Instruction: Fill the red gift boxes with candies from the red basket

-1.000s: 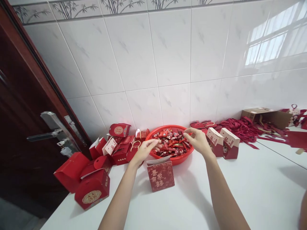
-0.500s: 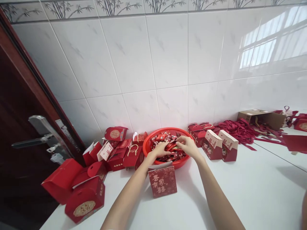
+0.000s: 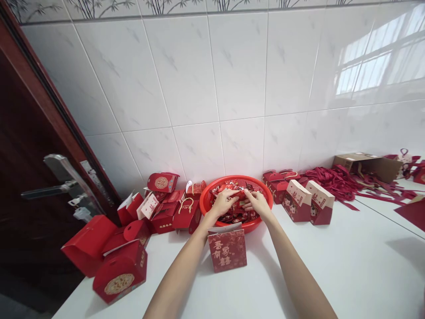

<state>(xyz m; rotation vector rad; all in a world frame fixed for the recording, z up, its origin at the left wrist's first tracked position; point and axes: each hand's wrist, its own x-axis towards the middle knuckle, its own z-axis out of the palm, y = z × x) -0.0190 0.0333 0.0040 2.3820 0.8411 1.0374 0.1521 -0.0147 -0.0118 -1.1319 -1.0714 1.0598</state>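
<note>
A round red plastic basket (image 3: 203, 207) full of small red wrapped packets (image 3: 235, 217) stands against the tiled wall. Over its left half, my left hand (image 3: 226, 202) has its fingers pinched on a red packet. My right hand (image 3: 256, 204) meets it from the right, thumb and forefinger closed on the same red packet, close to my left fingertips. Directly in front of the basket a dark red box with pale lettering (image 3: 227, 250) stands upright, its top flaps open.
Many red gift boxes (image 3: 163, 217) crowd the left side beside a dark door (image 3: 29, 133). Two cream-and-red boxes (image 3: 296, 201) stand right of the basket. Behind them lie red ribbons (image 3: 328, 181) and a cardboard box (image 3: 381, 166). A red piece shows at the right edge.
My hands have come closer together above the basket, and a red packet is now between their fingers. The whole view has shifted slightly.
</note>
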